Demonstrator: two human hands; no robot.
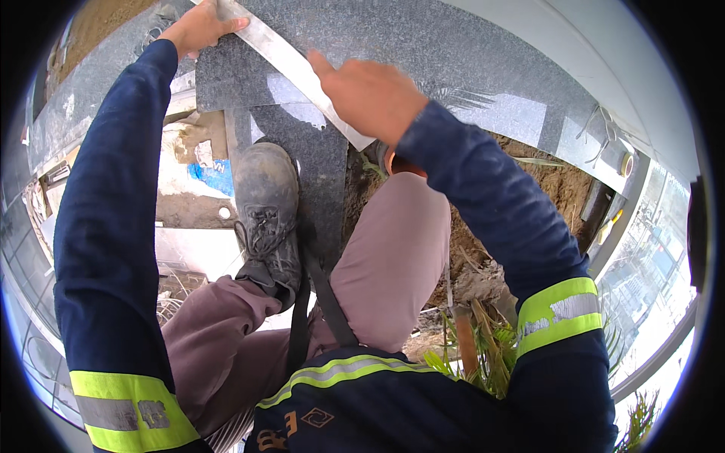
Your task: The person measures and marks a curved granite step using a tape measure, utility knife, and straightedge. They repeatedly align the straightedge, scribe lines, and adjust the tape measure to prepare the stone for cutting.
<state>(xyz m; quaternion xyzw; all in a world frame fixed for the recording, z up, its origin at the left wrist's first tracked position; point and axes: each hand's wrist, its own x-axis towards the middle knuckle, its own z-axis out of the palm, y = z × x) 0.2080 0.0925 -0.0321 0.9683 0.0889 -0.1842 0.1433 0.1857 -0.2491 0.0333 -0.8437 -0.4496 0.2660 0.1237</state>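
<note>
1. Two hands press on one long metal straightedge (291, 64) that lies slantwise across a dark speckled granite slab (468, 60).
2. The left hand (200, 29) sits at the upper end of the straightedge, fingers laid flat over it and thumb stretched along its edge, pinning it to the stone.
3. The right hand (370, 94) rests on the lower part of the same strip, forefinger stretched out along it and the other fingers curled under; what the palm covers cannot be told.
4. The straightedge runs from the top edge of the view down to just past the right hand, touching the granite slab along its length.
5. A second, narrower granite piece (317, 162) stands below the slab, and a dusty work boot (268, 211) is planted on it.
6. The person's bent knee in mauve trousers (400, 241) rises just beneath the right hand.
7. Both forearms wear dark blue sleeves with yellow reflective bands.
8. Bare soil (551, 189) lies to the right, with green palm-like leaves (483, 355) lower down.
</note>
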